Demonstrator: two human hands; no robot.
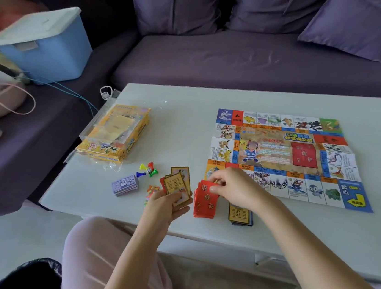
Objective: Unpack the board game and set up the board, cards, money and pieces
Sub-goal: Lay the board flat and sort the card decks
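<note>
The board (pixel 284 156) lies unfolded and flat on the table (pixel 189 110), right of centre in the frame. A red card rectangle is printed or laid at its middle; which of the two cannot be told.

The left hand (pixel 165 205), lower centre, grips a fan of cards (pixel 177 183) with yellow borders, fingers curled round the lower edges. The right hand (pixel 232 188) is just right of it, at the near left corner of the board. Its thumb and fingertips pinch the top edge of the red card pile (pixel 206 202), which rests on the table. A second card stack (pixel 239 214), yellow-faced, lies just right of the red pile, partly under the right forearm.

Left of the hands:
- Money stack (pixel 125 185), purple notes, on the table.
- Playing pieces (pixel 149 170), yellow, red, green and blue, grouped round a die.
- Small coloured tokens (pixel 152 191), partly hidden by the left hand.

The game box (pixel 114 132), yellow with clear wrapping, sits at the table's left edge. A purple sofa (pixel 242 62) runs behind; a blue bin (pixel 46 42) stands upper left.
</note>
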